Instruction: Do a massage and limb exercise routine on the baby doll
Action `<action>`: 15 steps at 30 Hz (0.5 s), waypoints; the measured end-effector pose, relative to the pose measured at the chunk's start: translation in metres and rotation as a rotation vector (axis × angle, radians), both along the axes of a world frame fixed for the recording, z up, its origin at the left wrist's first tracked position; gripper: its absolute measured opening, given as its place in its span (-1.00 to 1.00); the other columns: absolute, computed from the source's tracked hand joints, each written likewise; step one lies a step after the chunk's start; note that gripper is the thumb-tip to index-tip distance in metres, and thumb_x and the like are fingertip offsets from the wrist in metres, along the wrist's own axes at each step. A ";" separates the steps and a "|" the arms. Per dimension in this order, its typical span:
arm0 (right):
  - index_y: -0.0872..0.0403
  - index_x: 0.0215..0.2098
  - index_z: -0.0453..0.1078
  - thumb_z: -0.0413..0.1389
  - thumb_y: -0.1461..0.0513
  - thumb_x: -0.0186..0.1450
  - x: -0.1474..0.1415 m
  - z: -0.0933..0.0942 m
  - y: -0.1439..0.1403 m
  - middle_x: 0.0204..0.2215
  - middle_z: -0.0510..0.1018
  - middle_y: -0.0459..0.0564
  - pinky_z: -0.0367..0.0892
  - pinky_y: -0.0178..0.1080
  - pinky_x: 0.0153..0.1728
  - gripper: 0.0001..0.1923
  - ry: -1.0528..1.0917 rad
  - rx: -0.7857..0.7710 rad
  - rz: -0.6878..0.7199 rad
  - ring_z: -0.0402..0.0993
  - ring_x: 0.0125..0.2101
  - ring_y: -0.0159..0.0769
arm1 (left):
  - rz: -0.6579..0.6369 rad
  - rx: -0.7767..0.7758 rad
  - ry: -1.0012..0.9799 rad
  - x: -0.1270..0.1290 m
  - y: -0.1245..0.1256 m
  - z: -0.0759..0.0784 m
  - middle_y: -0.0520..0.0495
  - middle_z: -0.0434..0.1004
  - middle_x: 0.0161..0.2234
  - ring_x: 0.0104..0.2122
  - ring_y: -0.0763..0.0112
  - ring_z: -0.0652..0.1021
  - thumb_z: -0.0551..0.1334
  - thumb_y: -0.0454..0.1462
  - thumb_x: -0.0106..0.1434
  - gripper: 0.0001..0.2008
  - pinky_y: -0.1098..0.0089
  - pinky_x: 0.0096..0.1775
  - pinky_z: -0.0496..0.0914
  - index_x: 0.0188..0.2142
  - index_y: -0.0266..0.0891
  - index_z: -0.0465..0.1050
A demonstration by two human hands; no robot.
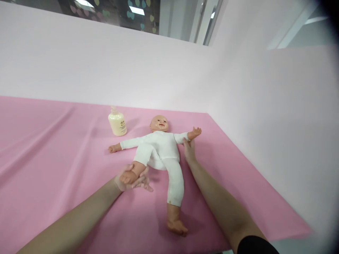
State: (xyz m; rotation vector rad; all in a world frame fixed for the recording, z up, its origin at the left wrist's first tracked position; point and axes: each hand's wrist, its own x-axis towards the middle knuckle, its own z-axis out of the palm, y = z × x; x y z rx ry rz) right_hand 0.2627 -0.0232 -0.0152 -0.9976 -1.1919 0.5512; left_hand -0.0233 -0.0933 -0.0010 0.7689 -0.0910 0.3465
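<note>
A baby doll (164, 148) in a white long-sleeved suit lies on its back, arms spread, head toward the far wall. My left hand (135, 178) supports the doll's raised lower leg from beneath; its thumb lies over the ankle and the fingers stretch out under it. Around the doll's forearm, close to the cuff, is my right hand (189, 148), with fingers partly hidden by the sleeve. The doll's other leg lies straight toward me, its bare foot on the pink cover.
A pale yellow pump bottle (118, 123) stands beyond the doll's outstretched arm, left of its head. The pink cover (53, 151) has creases on the left. White walls (106, 67) border the surface at the back and right, with a window (137, 16) above.
</note>
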 end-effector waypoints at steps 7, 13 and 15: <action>-0.02 0.05 0.33 0.06 0.19 0.27 -0.015 0.014 -0.017 0.00 0.43 0.05 0.15 0.02 0.18 -0.63 -0.796 0.247 0.140 0.26 0.10 -0.14 | 0.364 -0.221 0.220 0.006 -0.001 0.010 0.09 0.22 -0.75 -0.50 0.36 0.43 0.15 0.02 0.15 -0.62 0.23 -0.17 0.38 -0.47 -0.28 0.32; -0.06 0.04 0.37 -0.02 0.25 0.29 -0.018 0.018 -0.020 0.01 0.42 0.00 0.17 0.04 0.18 -0.64 -0.961 0.243 0.123 0.17 0.17 -0.13 | 0.442 -0.225 0.324 0.014 0.001 0.008 0.08 0.23 -0.74 -0.53 0.40 0.40 0.15 0.02 0.17 -0.62 0.36 -0.33 0.38 -0.46 -0.28 0.32; -0.05 0.03 0.37 0.00 0.24 0.28 -0.019 0.017 -0.020 0.01 0.42 0.00 0.16 0.03 0.18 -0.64 -0.911 0.225 0.134 0.19 0.15 -0.14 | 0.429 -0.199 0.334 0.013 0.001 0.007 0.08 0.22 -0.73 -0.52 0.41 0.39 0.13 0.03 0.19 -0.61 0.34 -0.30 0.38 -0.46 -0.28 0.31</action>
